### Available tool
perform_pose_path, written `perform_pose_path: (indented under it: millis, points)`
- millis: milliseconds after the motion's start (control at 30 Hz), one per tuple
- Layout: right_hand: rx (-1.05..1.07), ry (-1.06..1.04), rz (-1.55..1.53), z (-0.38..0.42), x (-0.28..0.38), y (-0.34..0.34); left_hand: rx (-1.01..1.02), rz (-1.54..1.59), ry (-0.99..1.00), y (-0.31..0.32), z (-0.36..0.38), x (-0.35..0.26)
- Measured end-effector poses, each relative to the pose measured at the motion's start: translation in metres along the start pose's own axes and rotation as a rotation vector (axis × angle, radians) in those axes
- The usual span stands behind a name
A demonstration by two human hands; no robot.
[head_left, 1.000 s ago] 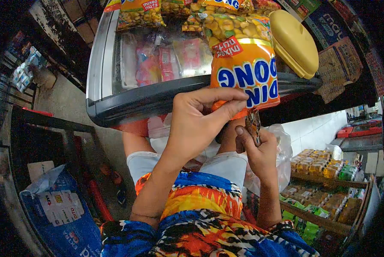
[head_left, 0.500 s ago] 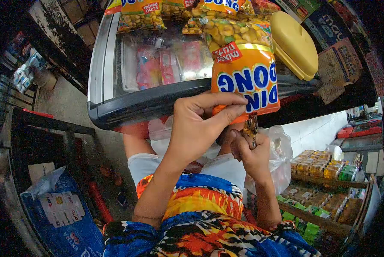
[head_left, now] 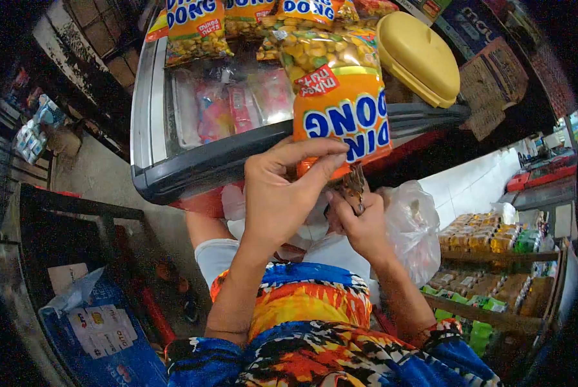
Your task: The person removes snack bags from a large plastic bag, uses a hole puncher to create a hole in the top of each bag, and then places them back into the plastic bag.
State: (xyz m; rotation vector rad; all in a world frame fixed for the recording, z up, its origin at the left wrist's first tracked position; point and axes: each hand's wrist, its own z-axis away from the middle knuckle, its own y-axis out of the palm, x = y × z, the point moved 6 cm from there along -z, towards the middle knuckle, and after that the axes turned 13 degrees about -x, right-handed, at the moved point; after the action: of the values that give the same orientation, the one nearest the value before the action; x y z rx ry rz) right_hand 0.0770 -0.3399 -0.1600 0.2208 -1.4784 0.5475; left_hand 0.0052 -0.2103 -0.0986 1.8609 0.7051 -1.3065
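Between thumb and fingers, my left hand pinches the near edge of an orange packet of mixed nuts. The packet's lettering is upside down from here, and nuts show through its clear far part. Close below that same edge, my right hand is closed around a small, shiny dark metal hand tool. The tool's tip meets the packet's edge in this view; I cannot tell its exact kind.
A glass-topped freezer with a dark rim stands in front, pink packs inside. More nut packets and a yellow lidded container lie on top. A clear plastic bag is at right, beside shelves of packaged goods. A blue box sits lower left.
Both hands and the packet have shifted left in view, along with the freezer top. The right hand with the metal tool has come closer to the left hand.
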Motion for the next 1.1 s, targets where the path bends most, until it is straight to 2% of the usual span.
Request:
perform_pose_path:
  millis: [167, 333, 367, 467, 533, 600, 667, 733, 800, 833, 1000, 1100]
  points:
    - [-0.02, -0.122, 0.054, -0.013, -0.011, 0.001, -0.044, -0.157, 0.188, 0.002, 0.001, -0.008]
    - [-0.044, -0.198, 0.172, -0.004, 0.026, 0.0, -0.02, -0.131, 0.145, 0.005, 0.001, -0.009]
    - [-0.007, -0.172, 0.283, -0.003, 0.026, -0.001, -0.046, -0.11, 0.142, 0.004, 0.002, -0.009]
    - [0.002, -0.166, 0.072, -0.004, 0.003, 0.005, -0.031, -0.22, 0.237, 0.014, 0.008, -0.014]
    - [0.001, -0.151, 0.025, -0.003, 0.004, 0.008, -0.094, -0.027, 0.18, 0.021, 0.021, -0.02]
    - [-0.008, -0.135, -0.02, -0.004, -0.003, 0.012, -0.031, -0.025, 0.109, 0.022, 0.021, 0.005]
    - [-0.044, -0.24, -0.088, -0.009, -0.014, 0.015, -0.101, -0.124, 0.179, 0.022, 0.024, 0.008]
    - [-0.023, -0.222, -0.084, -0.008, -0.013, 0.016, -0.103, -0.135, 0.206, 0.021, 0.024, 0.008]
    - [-0.009, -0.201, -0.078, -0.007, -0.013, 0.014, -0.089, -0.05, 0.066, 0.023, 0.026, 0.012]
    - [0.013, -0.167, -0.061, -0.008, -0.014, 0.015, -0.104, -0.088, 0.152, 0.025, 0.025, 0.006]
    - [0.016, -0.119, -0.055, -0.005, -0.009, 0.014, -0.123, -0.081, 0.105, 0.024, 0.027, 0.008]
    - [0.053, -0.212, 0.057, -0.004, 0.007, 0.01, -0.123, 0.012, 0.044, 0.024, 0.026, -0.006]
